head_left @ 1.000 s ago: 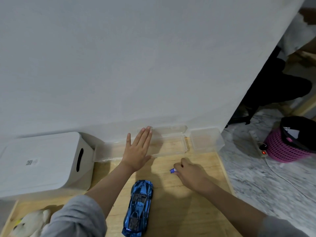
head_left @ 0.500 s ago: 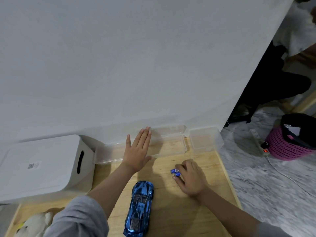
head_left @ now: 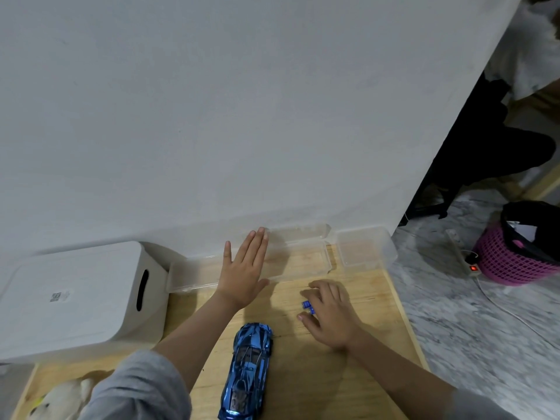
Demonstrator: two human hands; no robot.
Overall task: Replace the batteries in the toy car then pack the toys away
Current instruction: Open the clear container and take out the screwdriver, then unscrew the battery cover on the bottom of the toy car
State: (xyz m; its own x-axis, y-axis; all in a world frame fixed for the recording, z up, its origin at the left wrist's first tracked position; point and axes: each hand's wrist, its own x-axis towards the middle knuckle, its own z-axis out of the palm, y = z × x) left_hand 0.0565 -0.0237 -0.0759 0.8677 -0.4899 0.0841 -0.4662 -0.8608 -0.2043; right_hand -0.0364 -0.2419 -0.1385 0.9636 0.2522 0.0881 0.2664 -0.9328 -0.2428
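Observation:
A shiny blue toy car lies lengthwise on the wooden table, nose pointing away from me. My left hand rests flat, fingers together and stretched out, on the long clear plastic box by the wall. My right hand lies on the table to the right of the car, its fingers curled over small blue batteries. Part of the batteries is hidden under the fingers.
A white lidded storage box stands at the left. A smaller clear container sits at the table's far right corner. A white plush toy lies at the near left. On the floor to the right are a pink basket and a power strip.
My right hand has drawn back toward me and closed over the blue batteries. My left hand has stayed flat on the clear box. The car has not moved.

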